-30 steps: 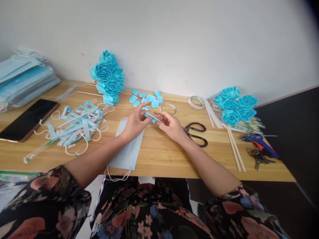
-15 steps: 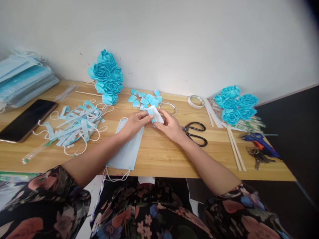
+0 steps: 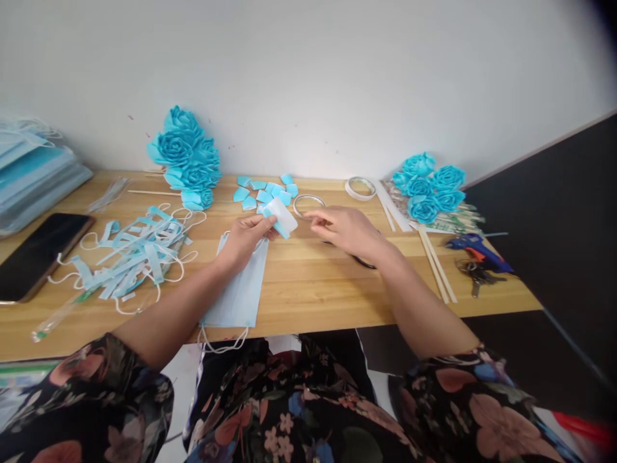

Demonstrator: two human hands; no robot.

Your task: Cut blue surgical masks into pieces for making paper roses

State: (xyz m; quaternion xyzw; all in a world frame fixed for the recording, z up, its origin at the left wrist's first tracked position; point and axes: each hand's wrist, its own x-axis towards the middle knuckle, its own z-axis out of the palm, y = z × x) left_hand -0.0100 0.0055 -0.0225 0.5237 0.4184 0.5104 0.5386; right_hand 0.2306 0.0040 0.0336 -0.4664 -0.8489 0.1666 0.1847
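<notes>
My left hand point(image 3: 248, 239) pinches a small folded piece of light-blue and white mask fabric point(image 3: 284, 218) between thumb and fingers. The piece is held above the table, near the cut pieces. My right hand point(image 3: 344, 228) is apart from it, its fingers loosely bent and separated, with nothing visible in them. It hovers over the black-handled scissors point(image 3: 364, 262), hiding most of them. Just beyond its fingertips lies a thin tape ring point(image 3: 295, 207). A flat blue face mask point(image 3: 241, 292) rests partly under my left hand and forearm. Several cut blue pieces point(image 3: 265, 196) lie behind my left hand.
Left are a mask stack point(image 3: 33, 180), a phone point(image 3: 41, 257), strips with ear loops point(image 3: 139, 251) and blue fabric roses point(image 3: 186, 157). Right are a tape roll point(image 3: 360, 188), more roses point(image 3: 429, 186), wooden sticks point(image 3: 436, 263), a blue glue gun point(image 3: 482, 252) and keys point(image 3: 479, 276).
My right hand has let go of the fabric piece and moved right, over the scissors. My left hand keeps the piece and has shifted slightly left. The view has turned a little right.
</notes>
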